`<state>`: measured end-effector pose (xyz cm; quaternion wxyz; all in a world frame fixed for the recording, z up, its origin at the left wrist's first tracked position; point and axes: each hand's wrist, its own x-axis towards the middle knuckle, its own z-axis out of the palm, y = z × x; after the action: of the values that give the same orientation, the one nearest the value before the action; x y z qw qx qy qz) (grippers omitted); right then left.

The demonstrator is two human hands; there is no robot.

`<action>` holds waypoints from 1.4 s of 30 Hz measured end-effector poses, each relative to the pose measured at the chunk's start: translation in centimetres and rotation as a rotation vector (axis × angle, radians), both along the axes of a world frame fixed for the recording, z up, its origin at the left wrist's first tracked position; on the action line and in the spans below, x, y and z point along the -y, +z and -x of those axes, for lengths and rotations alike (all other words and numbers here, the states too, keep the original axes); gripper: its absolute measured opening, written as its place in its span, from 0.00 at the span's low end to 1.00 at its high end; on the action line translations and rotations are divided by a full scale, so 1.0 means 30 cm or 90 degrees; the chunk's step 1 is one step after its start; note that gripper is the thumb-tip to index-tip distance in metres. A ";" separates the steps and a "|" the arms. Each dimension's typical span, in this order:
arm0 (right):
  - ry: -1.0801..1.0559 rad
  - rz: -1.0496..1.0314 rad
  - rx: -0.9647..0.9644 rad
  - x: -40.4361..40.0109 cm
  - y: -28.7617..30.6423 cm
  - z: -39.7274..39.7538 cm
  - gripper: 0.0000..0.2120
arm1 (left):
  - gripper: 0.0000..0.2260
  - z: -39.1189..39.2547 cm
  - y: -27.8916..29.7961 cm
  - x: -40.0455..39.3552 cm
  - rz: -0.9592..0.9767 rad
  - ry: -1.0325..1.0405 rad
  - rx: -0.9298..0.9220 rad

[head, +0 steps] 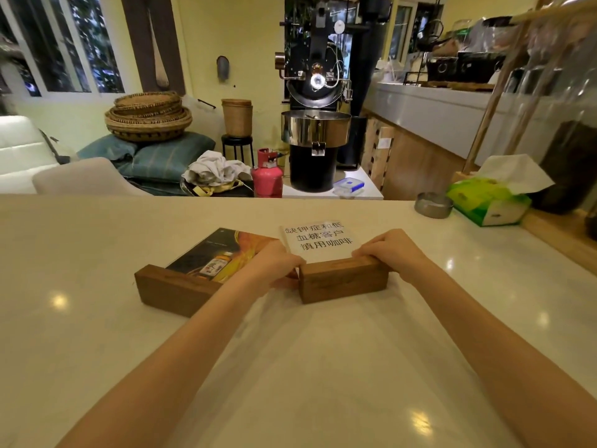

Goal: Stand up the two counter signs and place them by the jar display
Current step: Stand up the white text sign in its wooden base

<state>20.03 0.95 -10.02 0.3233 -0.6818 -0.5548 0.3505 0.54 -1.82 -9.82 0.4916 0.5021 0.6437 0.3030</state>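
Observation:
Two counter signs lie flat on the pale counter (97,318). The white sign with black Chinese text (318,237) sits in a wooden base block (344,281) at the centre. My left hand (274,265) grips the block's left end and my right hand (389,248) grips its right end. To the left lies the dark sign with an orange picture of a bottle (223,253), its own wooden base (171,291) nearest me; my left forearm crosses over its right part. Large glass jars (568,150) stand at the far right, blurred.
A green tissue box (489,198) and a small metal ashtray (433,205) sit at the counter's far right. A wooden rack leg (491,114) rises beside the jars. Beyond the counter edge are a black coffee roaster (318,101), a red gas cylinder (267,176) and stacked baskets (148,116).

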 end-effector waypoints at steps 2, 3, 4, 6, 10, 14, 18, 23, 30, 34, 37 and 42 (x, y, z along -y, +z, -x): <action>-0.006 -0.005 -0.014 0.001 -0.002 0.000 0.15 | 0.13 0.007 -0.010 -0.006 -0.005 -0.004 0.007; -0.011 -0.007 -0.020 0.001 -0.005 0.000 0.16 | 0.12 0.010 -0.014 -0.009 -0.013 -0.007 0.001; -0.015 -0.011 -0.027 0.002 -0.007 0.000 0.17 | 0.12 0.012 -0.015 -0.008 -0.022 -0.009 -0.004; -0.022 -0.026 -0.046 0.005 -0.013 -0.003 0.19 | 0.12 0.012 -0.014 -0.008 -0.038 -0.011 -0.001; -0.043 -0.062 -0.063 0.022 -0.020 -0.006 0.22 | 0.16 0.006 0.001 -0.002 -0.064 0.000 0.026; -0.061 -0.131 -0.091 0.047 -0.031 -0.006 0.24 | 0.17 0.016 0.014 0.011 -0.075 -0.017 0.092; -0.052 -0.208 -0.126 0.074 -0.042 0.005 0.22 | 0.19 0.023 0.025 0.015 -0.110 -0.015 0.119; -0.012 -0.256 -0.166 0.090 -0.042 -0.009 0.20 | 0.17 0.020 0.041 0.022 -0.187 -0.016 0.044; 0.021 -0.287 -0.173 0.132 -0.028 -0.030 0.17 | 0.13 0.023 0.033 0.036 -0.331 -0.050 -0.075; 0.056 -0.314 -0.148 0.158 -0.033 -0.038 0.16 | 0.13 0.028 0.035 0.043 -0.362 -0.083 -0.139; 0.053 -0.321 -0.142 0.163 -0.036 -0.040 0.17 | 0.12 0.033 0.037 0.047 -0.363 -0.097 -0.156; 0.063 -0.317 -0.141 0.173 -0.036 -0.041 0.17 | 0.11 0.031 0.041 0.060 -0.364 -0.118 -0.170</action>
<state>21.28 -4.23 -11.09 0.5220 -0.5109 -0.6180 0.2910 -0.40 -3.64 -8.61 0.2675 0.7116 0.5428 0.3570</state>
